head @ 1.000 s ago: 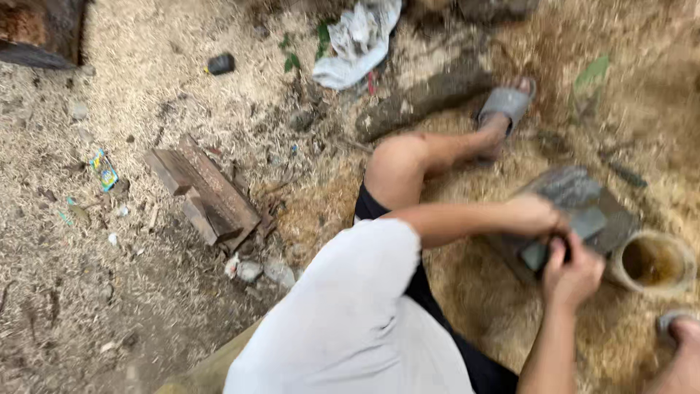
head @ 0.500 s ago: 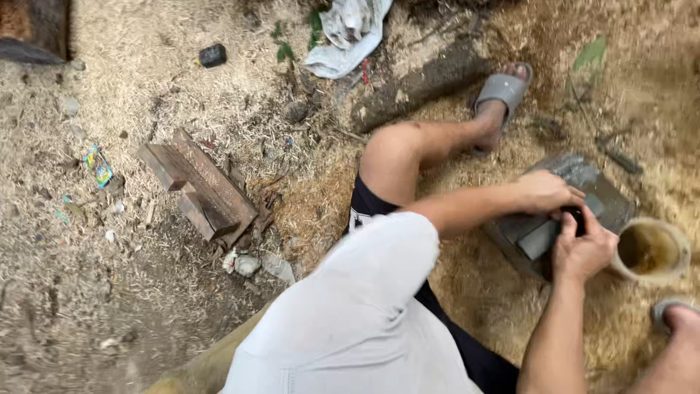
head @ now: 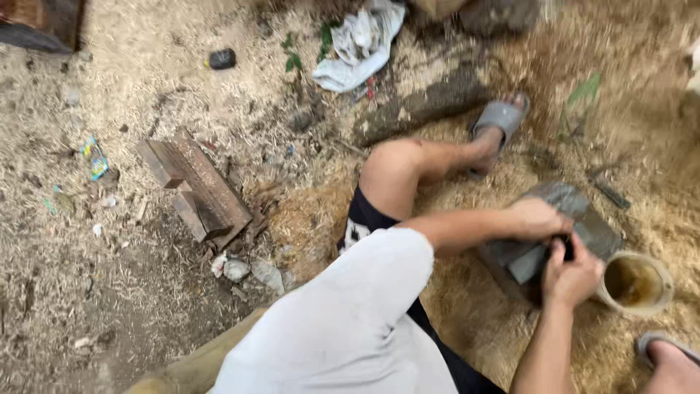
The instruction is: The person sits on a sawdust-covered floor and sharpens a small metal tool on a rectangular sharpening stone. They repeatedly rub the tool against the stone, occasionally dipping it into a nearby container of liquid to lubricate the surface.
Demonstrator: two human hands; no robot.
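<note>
Left hand [head: 538,217]: lies palm down on the grey stone block [head: 561,201], fingers curled over its near edge; what sits under the fingers is hidden.
Right hand [head: 572,273]: clenched around a small dark object [head: 567,249] held against the block; only a sliver of it shows between the two hands, so its kind cannot be told.
Grey stone block: a flat, slanted slab on the sawdust ground [head: 146,306], just left of the cup; its middle is covered by both hands, and a lighter grey piece [head: 526,264] lies against its lower side.
Cup [head: 636,283]: round, pale rim, holding murky brownish liquid; stands just right of the right hand, close to touching the block.
Left foot: in a grey sandal [head: 500,120] beyond the block, knee raised; the picture is smeared here.
Right foot: only toes and a strip of sandal [head: 660,343] show at the lower right edge, cut off by the frame.
Torso: a white sleeve fills the lower middle and hides the ground beneath.
Wood offcuts [head: 195,188]: a stack of brown blocks well to the left, apart from the hands.
Log [head: 423,106]: dark, lying above the knee.
Crumpled cloth [head: 359,45]: white, at the top.
Top left corner: a dark wooden edge, cut off.
</note>
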